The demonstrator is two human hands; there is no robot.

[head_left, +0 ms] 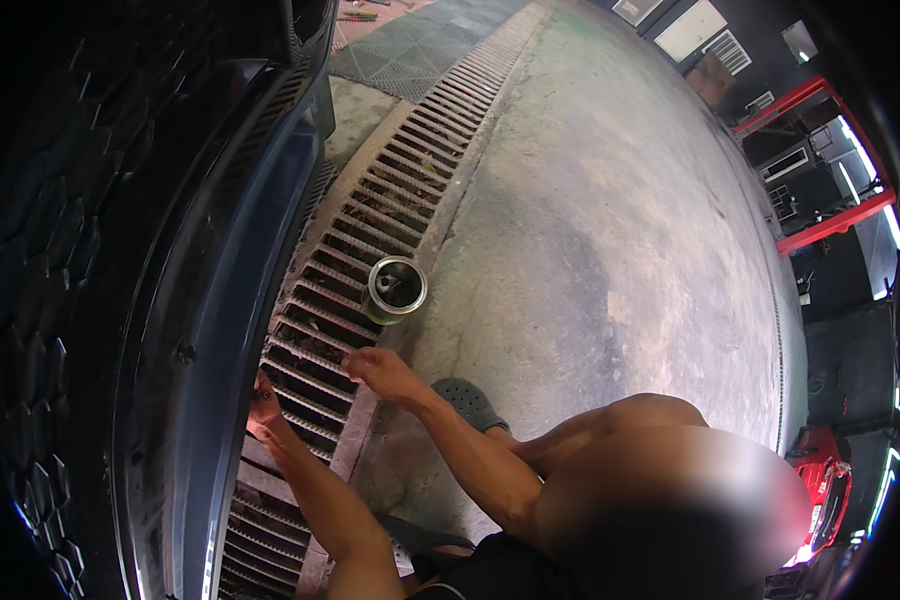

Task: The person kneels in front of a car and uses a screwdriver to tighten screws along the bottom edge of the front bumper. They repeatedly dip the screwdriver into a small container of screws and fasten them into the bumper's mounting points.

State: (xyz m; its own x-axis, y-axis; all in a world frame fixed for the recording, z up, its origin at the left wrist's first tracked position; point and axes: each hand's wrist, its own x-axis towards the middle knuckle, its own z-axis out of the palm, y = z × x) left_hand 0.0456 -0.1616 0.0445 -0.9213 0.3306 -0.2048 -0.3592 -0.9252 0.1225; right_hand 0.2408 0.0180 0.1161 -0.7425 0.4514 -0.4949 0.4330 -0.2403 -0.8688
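Left hand point(263, 408) beside bumper point(238, 290), grip unclear

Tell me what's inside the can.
The can shows a small greyish lump amid darkness, too dim to identify; whatever lies under it is hidden.

Drain: long rust-grey metal grate point(375, 217), set in the grey concrete floor point(590, 260)
Car: curved dark glossy bumper point(230, 300), along the grate's left side
Can: round, open-topped metal can point(382, 313), at the grate's right edge
Left hand point(263, 405): at the grate's left side, beside the bumper
Right hand point(377, 371): at the grate's right edge, nearer than the can
Shoe: grey perforated clog point(463, 400), right of the grate
Mat: grey-green gridded mat point(400, 55), left of the grate's far end
Lift: red metal frame point(835, 222), well right of the grate
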